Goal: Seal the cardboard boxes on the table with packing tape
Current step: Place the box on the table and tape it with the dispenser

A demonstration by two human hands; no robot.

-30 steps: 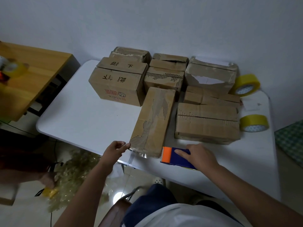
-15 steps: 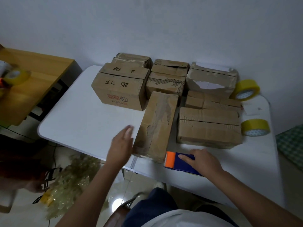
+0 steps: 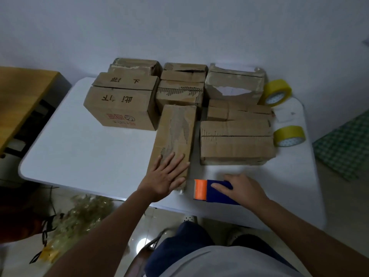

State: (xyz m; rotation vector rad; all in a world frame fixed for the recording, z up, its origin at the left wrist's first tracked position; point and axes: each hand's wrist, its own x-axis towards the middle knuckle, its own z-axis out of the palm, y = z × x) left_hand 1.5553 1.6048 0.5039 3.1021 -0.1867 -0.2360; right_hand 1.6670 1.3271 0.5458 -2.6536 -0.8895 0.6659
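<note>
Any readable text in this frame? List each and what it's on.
Large box, top flaps: black handwritten characters, upside down to the camera, not clearly readable.
Same box, front side: red printed logo and characters, too blurred to read.
Other boxes, tape rolls: no text visible.

bare white table (image 3: 83, 148) left, cardboard boxes (image 3: 235, 142) crowding centre and right

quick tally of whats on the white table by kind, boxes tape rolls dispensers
cardboard boxes: 7, the nearest long box under the left hand
yellow tape rolls: 2
tape dispenser: 1, under the right hand
total: 10
</note>
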